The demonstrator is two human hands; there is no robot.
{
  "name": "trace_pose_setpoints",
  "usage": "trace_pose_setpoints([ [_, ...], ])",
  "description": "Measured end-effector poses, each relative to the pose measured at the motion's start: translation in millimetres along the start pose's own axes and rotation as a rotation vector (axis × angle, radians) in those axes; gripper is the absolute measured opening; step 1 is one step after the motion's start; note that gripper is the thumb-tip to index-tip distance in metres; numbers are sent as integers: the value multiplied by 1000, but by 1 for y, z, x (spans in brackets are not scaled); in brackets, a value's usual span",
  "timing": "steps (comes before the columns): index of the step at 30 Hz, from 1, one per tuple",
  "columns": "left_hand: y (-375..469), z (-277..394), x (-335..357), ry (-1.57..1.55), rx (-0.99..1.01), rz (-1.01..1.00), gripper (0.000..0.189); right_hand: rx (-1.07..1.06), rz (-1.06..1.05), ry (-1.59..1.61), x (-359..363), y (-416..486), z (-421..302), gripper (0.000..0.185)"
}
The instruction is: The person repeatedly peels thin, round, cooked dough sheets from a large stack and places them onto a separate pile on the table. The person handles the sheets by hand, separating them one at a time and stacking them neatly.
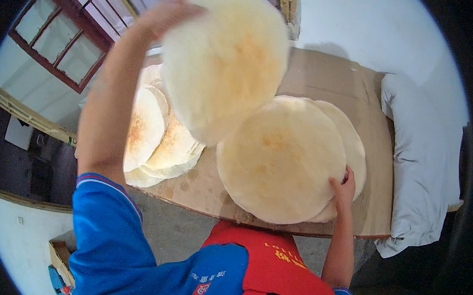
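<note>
My left hand (179, 14), raised and blurred, grips the upper left rim of a large round flatbread (228, 68) with pale dough and a lightly browned middle. That bread hangs above the table, its lower edge near a second stack. In that stack, the top flatbread (283, 161) has a few brown spots and overlaps another flatbread (355, 141) on its right. My right hand (343, 187) pinches the right edge of the top one between thumb and fingers. More browned flatbreads (177, 145) lie in a brightly lit pile at the left, partly hidden by my left arm.
The brown tabletop (326, 76) has its near edge close to my red apron (271, 259). A rolled or folded white cloth (421, 167) lies along the right end. A white wall rises behind, and windows with red-brown frames (55, 33) stand at the upper left.
</note>
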State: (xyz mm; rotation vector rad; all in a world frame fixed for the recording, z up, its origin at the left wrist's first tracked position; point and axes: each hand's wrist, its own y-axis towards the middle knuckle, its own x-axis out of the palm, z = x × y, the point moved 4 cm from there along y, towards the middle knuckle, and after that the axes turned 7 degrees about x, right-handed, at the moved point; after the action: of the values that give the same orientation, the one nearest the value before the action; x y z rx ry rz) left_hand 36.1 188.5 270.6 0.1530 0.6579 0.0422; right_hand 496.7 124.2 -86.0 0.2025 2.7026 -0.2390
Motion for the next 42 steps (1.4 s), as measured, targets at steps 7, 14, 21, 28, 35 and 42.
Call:
trace_pose_setpoints([
  [7, -64, -164, -168, -262, -350, 680, 36, 272, -40, 274, -14, -6, -11, 39],
  [14, -174, -255, -65, 1146, 28, 730, 52, 517, -452, 708, -6, -22, -40, 47],
  [21, -159, -51, 299, -102, 87, -296, 68, 437, -705, 900, 1, -46, -80, 45],
  [28, -150, -4, 344, -28, 146, -91, 55, 325, -670, 761, 7, -56, -90, 46],
  [35, -142, 9, 343, 528, -149, -175, 23, 258, -440, 548, 6, -51, -72, 44],
  [42, -113, -59, 186, 62, -390, 135, 22, 379, -454, 788, 8, -30, -12, 44],
])
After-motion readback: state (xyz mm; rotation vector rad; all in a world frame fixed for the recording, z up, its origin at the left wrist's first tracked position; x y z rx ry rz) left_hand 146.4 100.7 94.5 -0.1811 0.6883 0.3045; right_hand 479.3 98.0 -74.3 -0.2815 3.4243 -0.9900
